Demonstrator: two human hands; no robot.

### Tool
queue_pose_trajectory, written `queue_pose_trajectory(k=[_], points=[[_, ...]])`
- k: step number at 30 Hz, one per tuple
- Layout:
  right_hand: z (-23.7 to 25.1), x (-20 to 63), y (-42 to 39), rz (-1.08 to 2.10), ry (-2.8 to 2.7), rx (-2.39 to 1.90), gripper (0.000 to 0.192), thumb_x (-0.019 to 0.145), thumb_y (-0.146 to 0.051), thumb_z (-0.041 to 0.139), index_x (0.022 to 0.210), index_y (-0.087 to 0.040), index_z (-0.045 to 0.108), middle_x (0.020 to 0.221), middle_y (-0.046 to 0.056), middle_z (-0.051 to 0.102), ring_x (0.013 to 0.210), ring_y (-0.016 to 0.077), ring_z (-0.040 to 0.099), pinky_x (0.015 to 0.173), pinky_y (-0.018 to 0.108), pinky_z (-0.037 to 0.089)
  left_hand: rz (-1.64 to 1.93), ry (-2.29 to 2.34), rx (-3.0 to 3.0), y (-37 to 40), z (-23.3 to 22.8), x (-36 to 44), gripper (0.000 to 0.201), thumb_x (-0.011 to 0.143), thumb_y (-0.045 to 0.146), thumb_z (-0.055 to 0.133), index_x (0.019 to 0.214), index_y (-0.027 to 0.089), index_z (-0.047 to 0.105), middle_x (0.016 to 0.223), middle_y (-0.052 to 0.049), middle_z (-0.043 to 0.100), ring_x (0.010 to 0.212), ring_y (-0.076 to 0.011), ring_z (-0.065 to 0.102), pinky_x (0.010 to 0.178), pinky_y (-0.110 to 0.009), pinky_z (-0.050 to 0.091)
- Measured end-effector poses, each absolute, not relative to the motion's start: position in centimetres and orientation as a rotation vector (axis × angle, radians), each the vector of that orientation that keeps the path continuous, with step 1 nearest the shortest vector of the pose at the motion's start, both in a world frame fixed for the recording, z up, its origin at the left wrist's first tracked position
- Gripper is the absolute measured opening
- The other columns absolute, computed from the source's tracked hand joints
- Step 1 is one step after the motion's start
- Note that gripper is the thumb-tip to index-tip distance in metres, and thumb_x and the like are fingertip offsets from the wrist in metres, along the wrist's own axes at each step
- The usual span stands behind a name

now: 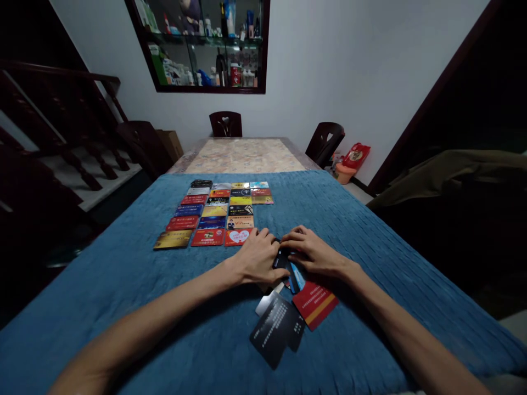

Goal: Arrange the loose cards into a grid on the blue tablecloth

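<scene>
A black card [282, 259] lies between my hands, above a loose pile. My left hand [260, 255] grips its left side, thumb at the lower edge and fingers curled at the top. My right hand [312, 249] has bent fingers on its right side. Beneath them a blue card [297, 277] pokes out. Nearer to me are a red card with an orange stripe [316, 303], dark grey cards with printed text [275, 329] and a silver card [267, 302]. Beyond my left hand, a red card with a white heart [239, 237] ends the front row.
Several cards lie in a neat grid on the blue cloth [144, 291], with a gold card [173, 239] at its near left corner and black cards [201, 184] at the far left. Chairs [225, 124] stand around the table; a glass-shelved cabinet [209, 90] is in the wall.
</scene>
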State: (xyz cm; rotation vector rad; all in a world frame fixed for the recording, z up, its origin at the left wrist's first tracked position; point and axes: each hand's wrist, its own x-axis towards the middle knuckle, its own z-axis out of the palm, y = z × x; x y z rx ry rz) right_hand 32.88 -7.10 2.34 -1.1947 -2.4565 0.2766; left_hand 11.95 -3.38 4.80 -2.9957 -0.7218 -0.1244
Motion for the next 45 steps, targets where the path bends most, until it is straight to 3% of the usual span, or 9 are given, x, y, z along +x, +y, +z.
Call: queue_pose_trajectory(k=[11, 18, 23, 35, 45], points=[[2.8, 32.7, -7.2, 0.278, -2.432, -1.143, 0.025, 0.090, -0.022, 0.060, 0.114, -0.022, 0.068, 0.115, 0.010, 0.065, 0.107, 0.0247, 0.050, 0.096, 0.049, 0.045, -0.130, -0.765, -2.982, -3.9, 5.2, 12.1, 0.043, 0.084, 0.047, 0.057, 0.102, 0.009, 0.068, 0.092, -0.015, 0.069, 0.094, -0.0317, 0.058, 0.089, -0.047, 0.044], [1.6, 32.9, -6.1, 0.151, -2.356, -1.091, 0.033, 0.086, -0.007, 0.056, 0.112, -0.023, 0.070, 0.108, 0.009, 0.068, 0.102, 0.0237, 0.052, 0.090, 0.045, 0.048, -0.153, -0.823, -3.034, -3.6, 6.0, 11.9, 0.030, 0.081, 0.041, 0.058, 0.088, 0.013, 0.068, 0.083, -0.014, 0.071, 0.087, -0.0323, 0.063, 0.087, -0.050, 0.046], [0.8, 33.0, -5.5, 0.013, -2.237, -1.130, 0.023, 0.092, -0.015, 0.055, 0.105, -0.023, 0.072, 0.102, 0.009, 0.071, 0.097, 0.0241, 0.054, 0.085, 0.043, 0.047, -0.118, -0.856, -3.053, -3.2, 6.7, 11.7, 0.023, 0.083, 0.031, 0.053, 0.082, 0.015, 0.070, 0.079, -0.013, 0.072, 0.080, -0.0293, 0.066, 0.078, -0.042, 0.049], [0.5, 32.9, -5.3, -0.030, -2.091, -1.193, 0.021, 0.096, -0.025, 0.052, 0.105, -0.023, 0.071, 0.090, 0.008, 0.070, 0.091, 0.0239, 0.055, 0.081, 0.041, 0.045, -0.252, -0.952, -3.123, 0.3, 6.9, 10.3, 0.025, 0.077, 0.010, 0.050, 0.087, 0.016, 0.072, 0.082, -0.009, 0.073, 0.076, -0.0216, 0.066, 0.064, -0.028, 0.043], [0.2, 33.0, -5.3, 0.010, -2.095, -1.199, 0.029, 0.092, -0.016, 0.053, 0.117, -0.022, 0.066, 0.093, 0.008, 0.070, 0.092, 0.0246, 0.056, 0.081, 0.041, 0.045, -0.255, -0.889, -3.200, 1.6, 6.4, 9.8, 0.028, 0.073, 0.004, 0.047, 0.080, 0.016, 0.071, 0.074, -0.006, 0.071, 0.068, -0.0183, 0.062, 0.058, -0.026, 0.033]])
